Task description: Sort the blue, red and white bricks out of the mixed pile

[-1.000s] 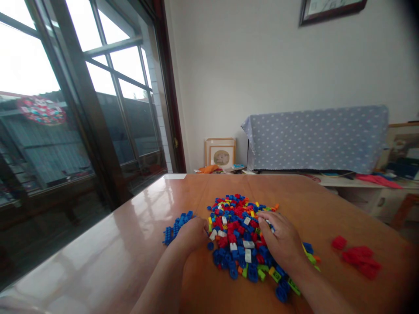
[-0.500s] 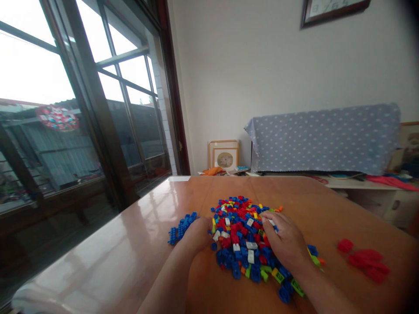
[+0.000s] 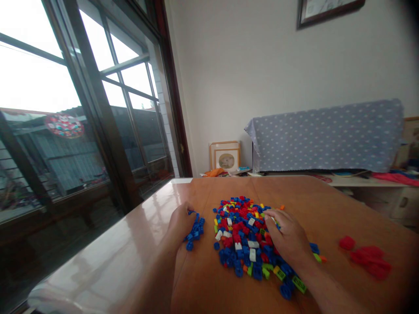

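Observation:
My left hand [image 3: 181, 221] curves round the left and far side of a small group of blue toy bricks [image 3: 196, 230], touching them. Most of its fingers are hidden behind the hand. On the right side of a large heap of mixed toy bricks [image 3: 242, 233], my right hand [image 3: 290, 235] lies with its thumb and fingers drawn together. A pale bit shows under the fingers, but whether it is gripped or just part of the heap is unclear. Red, blue, white, yellow, green and orange pieces make up the heap.
Several red pieces [image 3: 369, 259] lie apart on the brown table [image 3: 209, 283], at the right. A few loose bricks [image 3: 316, 250] sit beside my right wrist. Beyond the table are a cabinet [image 3: 379, 200], a cloth-covered object [image 3: 324, 141] and a picture frame [image 3: 225, 159].
My left hand has moved from the right of the blue bricks to their left side. Those bricks have shifted right, into a tighter bunch. My right hand stays almost in place.

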Demonstrator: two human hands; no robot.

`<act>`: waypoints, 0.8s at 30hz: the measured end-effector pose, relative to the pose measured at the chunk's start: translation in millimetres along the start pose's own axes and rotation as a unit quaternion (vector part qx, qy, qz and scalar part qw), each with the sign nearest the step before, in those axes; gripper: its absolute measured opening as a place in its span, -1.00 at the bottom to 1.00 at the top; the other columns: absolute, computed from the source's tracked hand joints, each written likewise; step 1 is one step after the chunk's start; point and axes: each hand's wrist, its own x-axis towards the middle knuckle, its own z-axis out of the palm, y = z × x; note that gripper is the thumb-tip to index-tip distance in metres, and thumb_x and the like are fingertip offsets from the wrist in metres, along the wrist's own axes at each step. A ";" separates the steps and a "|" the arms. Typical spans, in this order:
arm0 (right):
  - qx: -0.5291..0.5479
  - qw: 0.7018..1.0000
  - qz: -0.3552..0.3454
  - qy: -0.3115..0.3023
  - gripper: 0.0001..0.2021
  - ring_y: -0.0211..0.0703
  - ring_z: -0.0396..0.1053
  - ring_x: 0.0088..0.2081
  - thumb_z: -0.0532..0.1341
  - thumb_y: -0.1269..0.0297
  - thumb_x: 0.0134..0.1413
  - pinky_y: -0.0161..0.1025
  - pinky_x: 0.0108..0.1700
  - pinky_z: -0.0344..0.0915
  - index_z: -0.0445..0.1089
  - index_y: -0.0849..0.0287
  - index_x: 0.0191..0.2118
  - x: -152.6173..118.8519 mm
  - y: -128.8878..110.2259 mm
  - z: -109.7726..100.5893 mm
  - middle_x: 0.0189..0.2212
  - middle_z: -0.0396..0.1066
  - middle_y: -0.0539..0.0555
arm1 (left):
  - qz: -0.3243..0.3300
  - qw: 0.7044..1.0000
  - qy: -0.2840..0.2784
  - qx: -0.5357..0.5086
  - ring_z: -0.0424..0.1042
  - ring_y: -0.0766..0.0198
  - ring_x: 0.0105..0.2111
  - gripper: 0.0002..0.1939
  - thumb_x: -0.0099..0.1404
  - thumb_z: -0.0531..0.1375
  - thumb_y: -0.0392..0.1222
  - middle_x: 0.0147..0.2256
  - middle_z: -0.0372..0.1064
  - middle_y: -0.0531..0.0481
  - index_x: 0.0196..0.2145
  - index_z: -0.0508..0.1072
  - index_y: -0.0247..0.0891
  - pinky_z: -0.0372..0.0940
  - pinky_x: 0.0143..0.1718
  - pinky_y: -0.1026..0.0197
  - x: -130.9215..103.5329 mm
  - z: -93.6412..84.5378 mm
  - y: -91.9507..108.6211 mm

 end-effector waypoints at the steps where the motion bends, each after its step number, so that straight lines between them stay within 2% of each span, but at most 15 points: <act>1: 0.001 1.000 0.000 0.001 -0.72 0.01 0.42 -0.03 0.05 0.14 0.31 -0.02 0.08 0.29 0.48 0.10 -0.13 -0.2 0.4 0.5 -0.11 0.52 0.13 | -0.005 1.000 -0.002 0.006 0.47 0.21 -0.27 -0.93 0.21 0.18 -0.29 -0.34 0.50 0.01 -0.31 0.43 -0.21 0.26 -0.32 0.27 -0.7 0.0 -6.0; 5: 0.001 1.000 -0.004 -0.005 -0.71 0.03 0.42 -0.02 0.04 0.13 0.31 -0.02 0.08 0.29 0.48 0.10 -0.15 -1.2 1.8 3.0 -0.11 0.53 0.13 | -0.020 1.000 -0.021 0.007 0.47 0.26 -0.32 -0.90 0.22 0.15 -0.33 -0.37 0.50 0.03 -0.29 0.42 -0.22 0.22 -0.38 0.32 -6.7 9.4 -26.3; 10: -0.003 1.000 0.009 -0.013 -0.70 0.04 0.42 -0.01 0.04 0.12 0.30 0.00 0.09 0.30 0.48 0.10 -0.14 -2.5 4.4 5.8 -0.11 0.53 0.13 | -0.018 1.000 -0.019 -0.005 0.46 0.27 -0.34 -0.91 0.24 0.16 -0.29 -0.35 0.50 0.02 -0.27 0.43 -0.23 0.20 -0.39 0.33 -11.7 20.0 -35.0; 15: -0.009 1.000 0.016 -0.016 -0.69 0.03 0.41 0.01 0.04 0.11 0.31 0.00 0.12 0.29 0.48 0.10 -0.13 -2.3 3.3 4.2 -0.10 0.53 0.13 | -0.012 1.000 -0.003 -0.007 0.48 0.23 -0.25 -0.86 0.31 0.13 -0.25 -0.26 0.52 -0.04 -0.21 0.48 -0.24 0.25 -0.27 0.28 -10.5 17.3 -35.6; 20: -0.013 1.000 0.018 -0.010 -0.69 0.02 0.42 0.00 0.05 0.11 0.30 -0.02 0.11 0.29 0.49 0.11 -0.14 -2.0 3.5 3.8 -0.11 0.53 0.13 | 0.043 0.999 0.007 -0.008 0.47 0.17 -0.08 -0.74 0.34 0.12 -0.24 -0.10 0.52 -0.13 -0.07 0.52 -0.28 0.26 -0.04 0.23 -4.6 20.4 -41.3; 24: -0.014 1.000 0.023 -0.012 -0.70 -0.01 0.42 0.00 0.06 0.11 0.30 -0.05 0.10 0.29 0.48 0.11 -0.11 -3.0 8.7 6.5 -0.09 0.52 0.11 | 0.027 0.999 -0.010 -0.022 0.47 0.16 -0.04 -0.67 0.33 0.14 -0.24 -0.02 0.50 -0.15 0.02 0.50 -0.32 0.28 -0.01 0.23 -0.7 26.6 -47.8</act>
